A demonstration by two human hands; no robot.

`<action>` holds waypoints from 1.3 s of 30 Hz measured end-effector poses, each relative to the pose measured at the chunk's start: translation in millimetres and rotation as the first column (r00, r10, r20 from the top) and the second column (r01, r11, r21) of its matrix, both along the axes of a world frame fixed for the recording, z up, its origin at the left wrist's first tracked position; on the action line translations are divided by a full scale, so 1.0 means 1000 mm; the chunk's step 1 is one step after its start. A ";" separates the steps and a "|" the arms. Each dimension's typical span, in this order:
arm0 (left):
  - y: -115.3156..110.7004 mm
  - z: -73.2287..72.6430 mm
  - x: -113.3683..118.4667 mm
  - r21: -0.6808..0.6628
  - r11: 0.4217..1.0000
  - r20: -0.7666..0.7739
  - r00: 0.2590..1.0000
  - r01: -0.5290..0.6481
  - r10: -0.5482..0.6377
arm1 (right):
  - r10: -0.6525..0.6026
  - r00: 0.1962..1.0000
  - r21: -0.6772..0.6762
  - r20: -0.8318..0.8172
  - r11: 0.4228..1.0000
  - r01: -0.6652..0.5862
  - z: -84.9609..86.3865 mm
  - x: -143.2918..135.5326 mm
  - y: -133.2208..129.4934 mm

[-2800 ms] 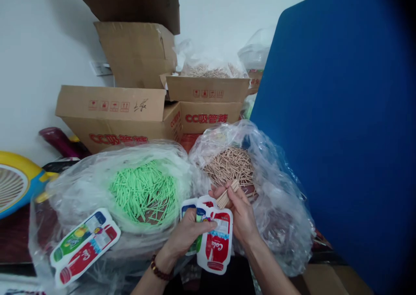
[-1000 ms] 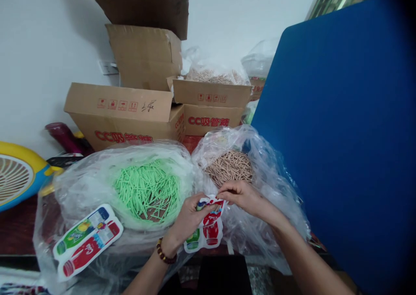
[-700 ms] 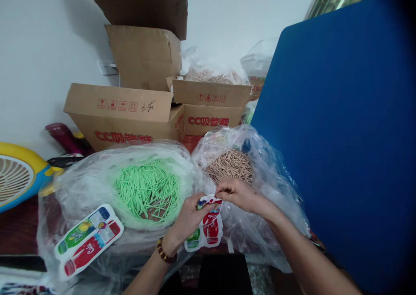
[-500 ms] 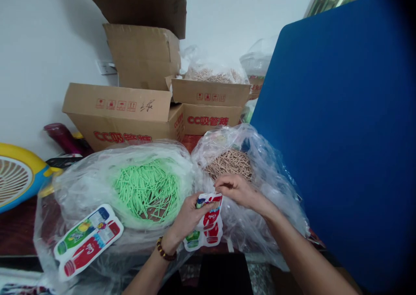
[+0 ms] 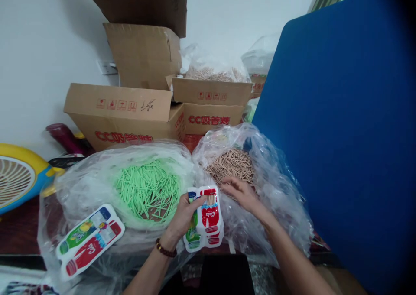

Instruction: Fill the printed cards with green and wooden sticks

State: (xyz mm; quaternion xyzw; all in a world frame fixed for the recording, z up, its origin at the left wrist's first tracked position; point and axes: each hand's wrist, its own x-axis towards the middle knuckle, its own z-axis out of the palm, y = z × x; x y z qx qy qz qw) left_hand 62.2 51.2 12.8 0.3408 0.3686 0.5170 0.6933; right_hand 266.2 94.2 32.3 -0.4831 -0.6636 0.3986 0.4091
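Note:
My left hand (image 5: 184, 215) grips printed candy pouches (image 5: 211, 219), bottle-shaped in green and red, with my thumb across the front one. At least two overlap. Thin brown sticks show in the upper window of the red half. Over the near edge of the brown candy sticks (image 5: 232, 165), my right hand (image 5: 241, 193) is open, its fingers stretched out and nothing visible in them. Green candy sticks (image 5: 147, 191) fill an opened clear plastic bag (image 5: 84, 169) to the left. Another such pouch (image 5: 91, 242) lies flat on that bag's near left side.
Open cardboard boxes (image 5: 120, 126) with red print stand behind the bags. A tall blue panel (image 5: 331, 126) blocks the right side. At the left are a yellow and blue fan (image 5: 35, 173) and a dark red bottle (image 5: 65, 139).
My right hand has drawn away from the pouch top to the brown sticks, and its fingers have opened. My left hand has moved slightly left, turning the pouches to face the camera more.

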 end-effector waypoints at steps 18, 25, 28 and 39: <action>-0.007 0.013 -0.008 0.040 0.996 -0.082 0.993 -0.078 0.081 | -0.018 0.836 -0.354 -0.549 0.911 -0.213 -0.007 -0.051 -0.040; -0.011 0.025 -0.015 0.069 0.995 -0.155 0.985 -0.070 0.080 | -0.011 0.810 -0.363 -0.587 0.898 -0.250 0.000 -0.049 -0.045; -0.014 0.027 -0.014 0.078 0.995 -0.122 0.989 -0.070 0.079 | -0.022 0.783 -0.363 -0.621 0.894 -0.263 -0.003 -0.049 -0.048; -0.017 0.028 -0.026 0.110 0.994 -0.168 0.986 0.004 0.015 | 0.028 0.894 -0.263 -0.448 0.951 -0.162 -0.005 -0.049 -0.048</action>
